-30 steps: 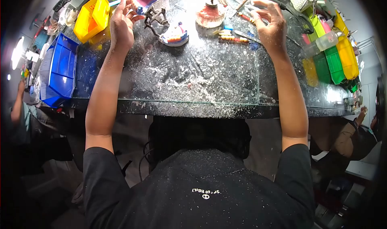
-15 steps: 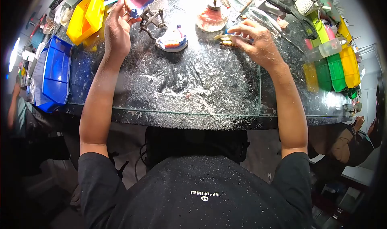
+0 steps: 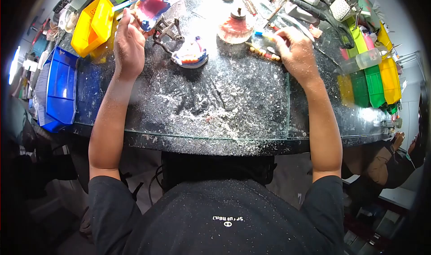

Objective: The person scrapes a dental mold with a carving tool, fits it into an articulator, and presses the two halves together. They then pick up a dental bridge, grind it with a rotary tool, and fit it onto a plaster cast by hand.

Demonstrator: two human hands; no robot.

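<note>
My left hand (image 3: 129, 48) is closed on the raised upper part of a dental articulator (image 3: 167, 30), which carries a dental cast (image 3: 152, 10) with a pink inner face and blue edges. The lower cast (image 3: 191, 54), white and blue with a red-and-white row, rests on the bench. My right hand (image 3: 296, 50) has its fingers pinched together beside a strip of artificial teeth (image 3: 263, 52) lying on the bench. A small blue-ended piece (image 3: 259, 33) reaches toward those fingertips; what they grip is mostly hidden. Behind stands a round glass spirit lamp (image 3: 236, 27) with reddish contents.
White shavings (image 3: 202, 107) cover the dark bench. Blue (image 3: 62, 91) and yellow (image 3: 92, 26) bins stand at left, green (image 3: 372, 84) and yellow ones at right. A clear bottle (image 3: 361, 59) lies near the right bins. Tools and a black cable crowd the back right. Other people sit at both sides.
My right hand has drawn slightly right and away from the tooth strip, uncovering more of it. My left hand still holds the articulator, the view having shifted a little.
</note>
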